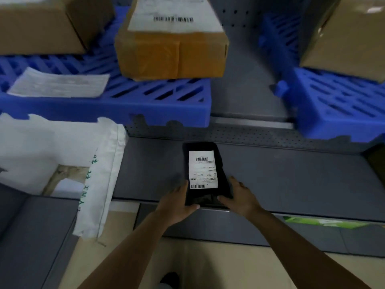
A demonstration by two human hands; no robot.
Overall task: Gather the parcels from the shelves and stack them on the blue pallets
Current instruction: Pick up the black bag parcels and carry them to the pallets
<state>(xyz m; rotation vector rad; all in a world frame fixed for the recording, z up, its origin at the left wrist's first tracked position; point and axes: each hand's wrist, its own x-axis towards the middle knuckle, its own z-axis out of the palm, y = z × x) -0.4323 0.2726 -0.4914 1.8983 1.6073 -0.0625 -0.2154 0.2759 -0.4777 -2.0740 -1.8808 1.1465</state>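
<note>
barcoded white label (203,169) on black parcel (205,174), print illegible, barcode label (174,14) on brown box (171,38), unreadable

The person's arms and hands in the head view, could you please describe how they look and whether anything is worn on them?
Both arms are bare from the bottom edge of the picture up to the wrists: no sleeves show. The left hand and the right hand are bare too, with no gloves, and no watch, band or ring that I can make out. The fingers are uncovered. The picture is somewhat blurred, so small details could escape notice.
</note>
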